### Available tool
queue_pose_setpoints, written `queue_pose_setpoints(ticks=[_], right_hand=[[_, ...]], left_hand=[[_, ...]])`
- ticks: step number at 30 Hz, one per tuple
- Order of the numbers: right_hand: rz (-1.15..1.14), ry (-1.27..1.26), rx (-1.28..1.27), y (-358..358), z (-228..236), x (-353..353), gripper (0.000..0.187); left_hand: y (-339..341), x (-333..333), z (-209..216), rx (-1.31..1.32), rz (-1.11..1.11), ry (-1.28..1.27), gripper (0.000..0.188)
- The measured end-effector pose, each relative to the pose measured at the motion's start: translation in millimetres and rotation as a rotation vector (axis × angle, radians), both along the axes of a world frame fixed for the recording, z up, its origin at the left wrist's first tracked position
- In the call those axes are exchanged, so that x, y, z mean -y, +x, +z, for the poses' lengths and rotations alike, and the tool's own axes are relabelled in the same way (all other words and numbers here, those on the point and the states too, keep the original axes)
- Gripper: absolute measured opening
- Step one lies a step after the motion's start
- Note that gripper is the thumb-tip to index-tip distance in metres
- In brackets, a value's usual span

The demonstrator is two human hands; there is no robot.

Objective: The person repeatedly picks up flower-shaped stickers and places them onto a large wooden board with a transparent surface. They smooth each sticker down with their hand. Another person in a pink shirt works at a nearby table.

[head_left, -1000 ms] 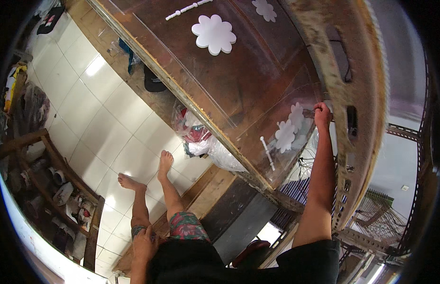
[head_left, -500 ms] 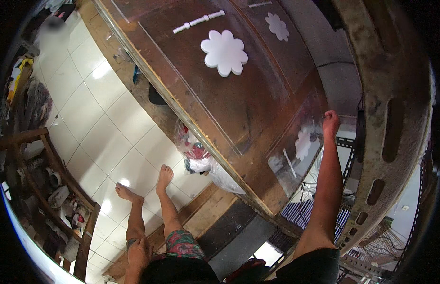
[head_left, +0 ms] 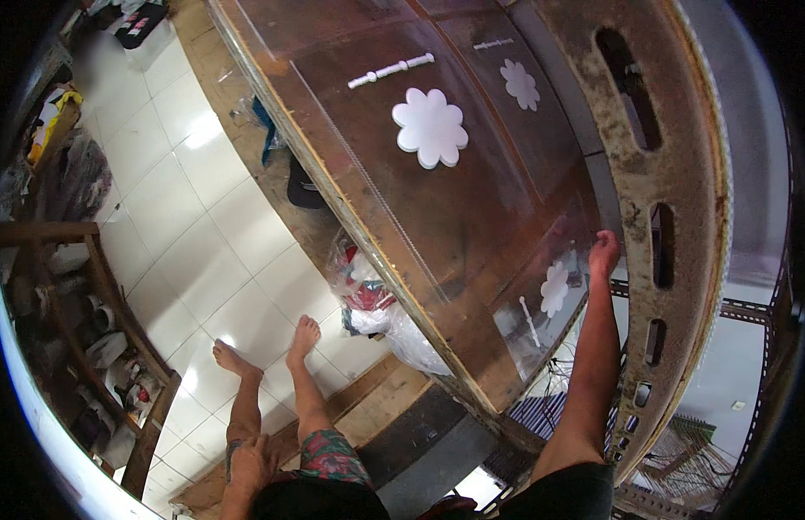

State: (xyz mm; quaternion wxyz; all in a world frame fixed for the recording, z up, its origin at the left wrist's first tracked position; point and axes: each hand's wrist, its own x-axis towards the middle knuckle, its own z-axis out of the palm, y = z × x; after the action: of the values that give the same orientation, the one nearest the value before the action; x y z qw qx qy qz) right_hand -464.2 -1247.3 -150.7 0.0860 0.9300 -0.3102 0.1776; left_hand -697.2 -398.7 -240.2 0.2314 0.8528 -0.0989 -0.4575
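On the brown table [head_left: 402, 217] lies a thick white flower-shaped piece [head_left: 430, 127] with rounded petals. Beside it is a narrow white rod [head_left: 391, 71] with raised bands. A paler flower shape [head_left: 554, 290] and a short white strip [head_left: 529, 321] show near the table's right corner; whether they are reflections I cannot tell. My right hand [head_left: 603, 254] is at the table's right edge, close to that paler shape. Its fingers are curled, and what they hold, if anything, is hidden. My left hand [head_left: 253, 462] rests on my left leg with its fingers laid over it.
A rusty slotted metal beam [head_left: 688, 234] curves down the right side. Clear plastic bags [head_left: 411, 338] and a dark cap [head_left: 305, 186] lie under the table's left edge. A wooden rack [head_left: 116, 338] with assorted items stands on the left over white floor tiles [head_left: 220, 234].
The view has shifted, so the table and flower piece sit lower and farther right in the picture. My right hand stays at the table's edge, and my left hand remains on my leg.
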Motion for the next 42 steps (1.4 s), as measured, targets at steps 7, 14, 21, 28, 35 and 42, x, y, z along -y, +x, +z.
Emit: queue_pose_setpoints(ticks=[7,14,21,28,35,42], right_hand=[[0.147,0.229,0.161,-39,-25,-71,0.029],[0.372,0.715,0.377,-119,-17,-410,0.027],[0.568,1.576,0.109,-247,-77,-664,0.01],[0.804,1.362,-0.308,-248,-6,-816,0.021],[1.166,0.856,0.062,-128,179,-807,0.029],[0.816,0.199,-0.021,-225,450,-666,0.038]], left_hand=[[3,-2,23,0.051,-0.04,-0.038,0.046],[52,-3,129,0.356,0.112,-0.349,0.047],[45,-93,221,0.743,0.143,-0.577,0.045],[8,-240,289,0.602,0.309,-0.537,0.035],[-6,-254,284,0.485,0.273,-0.67,0.036],[-15,-212,273,0.455,-0.093,-0.746,0.037]])
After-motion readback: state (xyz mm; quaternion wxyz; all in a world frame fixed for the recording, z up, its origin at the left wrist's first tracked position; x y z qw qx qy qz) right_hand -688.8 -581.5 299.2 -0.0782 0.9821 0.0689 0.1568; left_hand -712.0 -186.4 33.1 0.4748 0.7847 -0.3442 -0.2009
